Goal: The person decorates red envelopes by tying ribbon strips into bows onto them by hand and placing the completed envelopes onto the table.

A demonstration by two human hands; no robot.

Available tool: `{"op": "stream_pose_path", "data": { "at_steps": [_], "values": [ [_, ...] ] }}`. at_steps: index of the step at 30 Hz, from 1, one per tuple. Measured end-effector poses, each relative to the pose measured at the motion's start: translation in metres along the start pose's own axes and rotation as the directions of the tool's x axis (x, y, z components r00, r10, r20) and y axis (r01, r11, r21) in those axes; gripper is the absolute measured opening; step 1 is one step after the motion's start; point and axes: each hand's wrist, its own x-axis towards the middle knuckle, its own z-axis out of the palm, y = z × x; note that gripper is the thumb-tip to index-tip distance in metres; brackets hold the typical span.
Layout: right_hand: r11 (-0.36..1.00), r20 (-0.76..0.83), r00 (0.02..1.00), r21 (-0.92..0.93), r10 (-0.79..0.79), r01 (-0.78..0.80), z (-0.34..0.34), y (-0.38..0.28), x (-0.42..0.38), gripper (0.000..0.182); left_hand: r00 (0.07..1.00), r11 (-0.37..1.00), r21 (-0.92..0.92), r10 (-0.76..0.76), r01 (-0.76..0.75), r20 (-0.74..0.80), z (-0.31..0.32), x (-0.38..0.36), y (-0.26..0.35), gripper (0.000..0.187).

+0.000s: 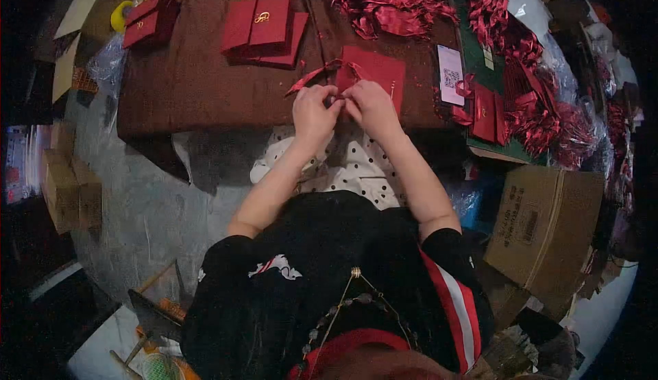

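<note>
Ribbon (312, 76) runs crosswise, tip pointing left.

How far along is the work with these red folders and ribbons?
Partway, I'd guess. The stacked folders look folded and set aside, though I can't tell if they're finished. The left hand and right hand work a red ribbon at another folder. Loose ribbons lie heaped beyond; how many are needed isn't clear.

The fingertips (337, 100) meet too closely to tell what each holds of the red ribbon (312, 78); the printing on the red card (394, 82) is too small to read; the ribbon heap (391, 3) runs off the top edge.
</note>
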Motion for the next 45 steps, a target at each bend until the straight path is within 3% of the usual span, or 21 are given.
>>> {"op": "stream_pose_path", "data": {
  "at_steps": [5,9,11,16,17,19,20,22,23,24,26,28,30,31,33,36,38,41,42,44,45],
  "values": [
    [0.987,0.032,0.993,0.109,0.115,-0.118,-0.002,0.0,0.004,0.012,0.992,0.991,-0.033,0.13,-0.13,-0.005,0.002,-0.001,-0.005,0.034],
    [0.99,0.043,0.992,0.075,0.115,-0.118,0.002,-0.001,0.003,0.011,0.975,0.966,0.131,0.221,-0.224,0.036,-0.006,-0.005,0.002,0.037],
    [0.996,0.02,0.997,0.033,0.08,-0.08,0.008,-0.003,0.003,0.01,0.971,0.959,0.16,0.223,-0.234,0.084,-0.012,-0.005,0.008,0.039],
    [0.981,0.053,0.982,-0.075,0.181,-0.177,0.011,-0.008,0.009,0.01,0.97,0.956,0.211,0.169,-0.205,0.177,-0.012,-0.003,0.007,0.038],
    [0.983,0.048,0.982,0.014,0.182,-0.183,0.006,-0.007,0.011,0.013,0.962,0.972,0.131,0.167,-0.198,0.217,-0.014,-0.001,-0.001,0.041],
    [0.964,0.082,0.962,0.016,0.262,-0.264,-0.006,-0.016,0.017,0.02,0.927,0.985,-0.104,0.166,-0.139,0.335,-0.019,0.009,-0.016,0.044],
    [0.989,0.019,0.991,-0.075,0.129,-0.127,-0.006,-0.009,0.015,0.027,0.926,0.984,-0.074,0.179,-0.164,0.333,-0.022,0.012,-0.021,0.041],
    [0.991,0.045,0.993,-0.082,0.108,-0.104,-0.008,-0.005,0.013,0.031,0.958,0.975,0.07,0.191,-0.21,0.214,-0.023,0.015,-0.017,0.035],
    [0.993,0.052,0.992,-0.04,0.115,-0.113,-0.004,0.001,0.011,0.034,0.969,0.974,0.089,0.195,-0.21,0.149,-0.016,0.017,-0.02,0.027],
    [0.993,0.052,0.992,-0.04,0.113,-0.111,-0.002,0.008,0.01,0.034,0.97,0.974,0.089,0.195,-0.209,0.146,-0.014,0.022,-0.02,0.027],
    [0.981,0.054,0.991,0.143,0.126,-0.132,0.001,0.02,0.006,0.035,0.95,0.956,0.12,0.242,-0.268,0.197,-0.011,0.028,-0.02,0.024],
    [0.99,-0.001,0.995,0.098,0.098,-0.097,-0.001,0.016,0.001,0.043,0.942,0.951,0.051,0.293,-0.305,0.163,-0.013,0.027,-0.016,0.019],
    [0.986,-0.205,0.979,-0.167,-0.009,-0.026,-0.008,0.007,-0.005,0.058,0.922,0.912,0.163,0.351,-0.376,0.163,-0.014,0.026,-0.014,0.019],
    [0.971,-0.221,0.974,-0.218,0.043,-0.092,-0.007,0.009,-0.01,0.073,0.918,0.9,0.188,0.373,-0.394,0.137,-0.018,0.023,-0.013,0.016],
    [0.949,-0.208,0.948,-0.153,0.24,-0.274,-0.003,0.017,-0.015,0.079,0.941,0.909,0.251,0.302,-0.333,0.152,-0.028,0.02,-0.02,0.013],
    [0.938,-0.289,0.936,-0.222,0.199,-0.268,-0.005,0.027,-0.019,0.075,0.979,0.912,0.36,0.204,-0.199,0.022,-0.075,0.013,-0.042,0.005],
    [0.937,-0.286,0.934,-0.21,0.214,-0.279,-0.007,0.025,-0.017,0.075,0.988,0.919,0.365,0.153,-0.147,0.014,-0.097,0.0,-0.06,0.005],
    [0.941,-0.261,0.943,-0.213,0.204,-0.263,-0.003,0.03,-0.019,0.068,0.99,0.929,0.349,0.139,-0.122,-0.024,-0.096,-0.017,-0.059,0.011],
    [0.942,-0.267,0.943,-0.214,0.2,-0.26,-0.005,0.029,-0.018,0.068,0.988,0.92,0.361,0.155,-0.155,0.029,-0.101,-0.018,-0.047,0.033],
    [0.934,-0.192,0.951,-0.219,0.241,-0.281,-0.01,0.027,-0.016,0.065,0.933,0.901,0.259,0.359,-0.348,0.005,-0.092,-0.014,-0.026,0.058],
    [0.933,-0.108,0.957,-0.216,0.27,-0.287,-0.018,0.028,-0.012,0.071,0.903,0.87,0.244,0.417,-0.428,0.101,-0.082,-0.013,-0.018,0.07]
  ]
}}
